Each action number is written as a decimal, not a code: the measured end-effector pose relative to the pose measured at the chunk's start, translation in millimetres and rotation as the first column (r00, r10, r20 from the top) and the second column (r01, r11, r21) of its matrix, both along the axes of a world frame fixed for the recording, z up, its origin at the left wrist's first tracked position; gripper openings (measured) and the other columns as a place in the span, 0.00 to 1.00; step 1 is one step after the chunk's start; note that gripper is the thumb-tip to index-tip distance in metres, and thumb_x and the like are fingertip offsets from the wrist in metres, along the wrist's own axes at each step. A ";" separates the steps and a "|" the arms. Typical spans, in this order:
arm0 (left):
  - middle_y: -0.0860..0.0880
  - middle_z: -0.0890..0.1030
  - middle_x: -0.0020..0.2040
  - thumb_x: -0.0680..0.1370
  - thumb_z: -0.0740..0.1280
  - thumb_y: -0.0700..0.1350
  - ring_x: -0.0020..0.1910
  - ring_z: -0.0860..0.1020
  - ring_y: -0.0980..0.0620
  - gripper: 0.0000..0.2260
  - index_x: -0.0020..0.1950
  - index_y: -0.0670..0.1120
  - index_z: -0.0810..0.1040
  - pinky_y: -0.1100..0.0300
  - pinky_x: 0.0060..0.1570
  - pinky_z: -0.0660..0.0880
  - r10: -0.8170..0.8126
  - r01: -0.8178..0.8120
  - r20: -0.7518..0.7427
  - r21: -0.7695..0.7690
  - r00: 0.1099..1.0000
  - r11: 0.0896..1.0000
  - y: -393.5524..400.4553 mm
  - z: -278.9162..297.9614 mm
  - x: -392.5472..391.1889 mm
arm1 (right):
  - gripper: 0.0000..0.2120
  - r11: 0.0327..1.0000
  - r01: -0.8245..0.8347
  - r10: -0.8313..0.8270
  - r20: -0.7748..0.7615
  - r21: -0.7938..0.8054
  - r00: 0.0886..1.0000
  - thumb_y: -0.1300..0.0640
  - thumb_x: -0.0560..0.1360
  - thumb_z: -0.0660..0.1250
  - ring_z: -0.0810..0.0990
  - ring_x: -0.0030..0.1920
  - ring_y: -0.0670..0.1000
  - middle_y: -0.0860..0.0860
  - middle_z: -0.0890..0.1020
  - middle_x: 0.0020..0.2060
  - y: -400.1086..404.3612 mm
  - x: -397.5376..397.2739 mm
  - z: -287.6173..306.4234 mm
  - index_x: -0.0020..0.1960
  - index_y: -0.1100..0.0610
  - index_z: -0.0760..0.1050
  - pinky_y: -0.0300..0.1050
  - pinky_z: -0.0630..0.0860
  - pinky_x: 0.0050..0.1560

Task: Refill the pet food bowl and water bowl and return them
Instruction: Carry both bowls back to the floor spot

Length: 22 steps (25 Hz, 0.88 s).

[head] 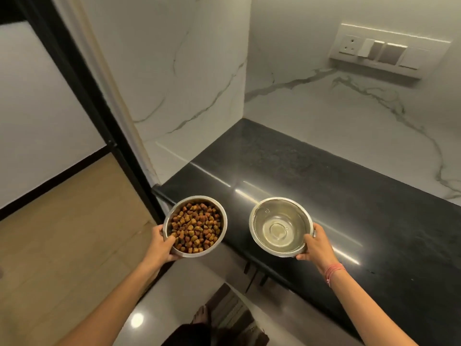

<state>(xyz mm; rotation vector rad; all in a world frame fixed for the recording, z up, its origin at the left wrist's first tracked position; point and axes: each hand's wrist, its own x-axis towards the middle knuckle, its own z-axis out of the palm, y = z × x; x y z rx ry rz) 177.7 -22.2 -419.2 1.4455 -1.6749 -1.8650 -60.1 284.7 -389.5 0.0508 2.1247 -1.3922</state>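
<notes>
Holding one bowl apiece, the person stands at the near corner of a glossy black stone surface (324, 186). The left hand (163, 245) grips the near-left rim of a round stainless-steel bowl heaped with brown kibble (195, 226), thumb over the lip and fingers beneath. The right hand (315, 243) clasps the near-right rim of a matching round steel bowl holding clear water (282, 227) in the same way.

Both bowls appear filled, so the refilling looks done and the return is what remains. The kibble bowl hangs over the surface's left edge, partly above the pale wood-look floor (62, 233); the water bowl hangs over the surface itself. Whether either base touches the stone cannot be told.

Each bowl lies forward of its own hand, rims roughly level and well apart from each other. The open floor lies to the left, nearer the left hand, so a turn that way would lead with the kibble. The water is likely the touchier load, since tilting would spill it.
</notes>
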 end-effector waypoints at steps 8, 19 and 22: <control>0.37 0.71 0.65 0.81 0.57 0.32 0.58 0.77 0.38 0.14 0.64 0.45 0.63 0.51 0.31 0.82 0.405 -0.405 0.005 0.007 0.914 0.914 -12.9 -3.4 147.8 | 0.15 0.923 -0.383 0.383 -0.006 -0.049 0.924 0.69 0.78 0.56 0.79 0.28 0.51 0.58 0.77 0.44 -110.3 45.3 27.8 0.61 0.55 0.68 0.42 0.78 0.25; 0.41 0.70 0.66 0.80 0.59 0.31 0.62 0.76 0.38 0.18 0.65 0.48 0.64 0.48 0.35 0.83 0.737 -0.742 0.101 0.021 0.668 0.670 -91.0 -63.4 331.2 | 0.19 0.730 -0.681 0.683 0.050 -0.052 0.729 0.72 0.77 0.61 0.79 0.34 0.51 0.56 0.78 0.43 -346.5 177.3 6.0 0.64 0.56 0.69 0.42 0.77 0.25; 0.43 0.70 0.64 0.80 0.58 0.30 0.61 0.76 0.39 0.18 0.65 0.48 0.63 0.47 0.35 0.83 0.757 -0.762 0.111 0.013 0.644 0.647 -141.9 -59.2 363.7 | 0.18 0.703 -0.711 0.712 0.046 -0.033 0.701 0.73 0.77 0.61 0.76 0.32 0.50 0.55 0.77 0.41 -416.2 221.0 3.8 0.63 0.58 0.70 0.39 0.75 0.23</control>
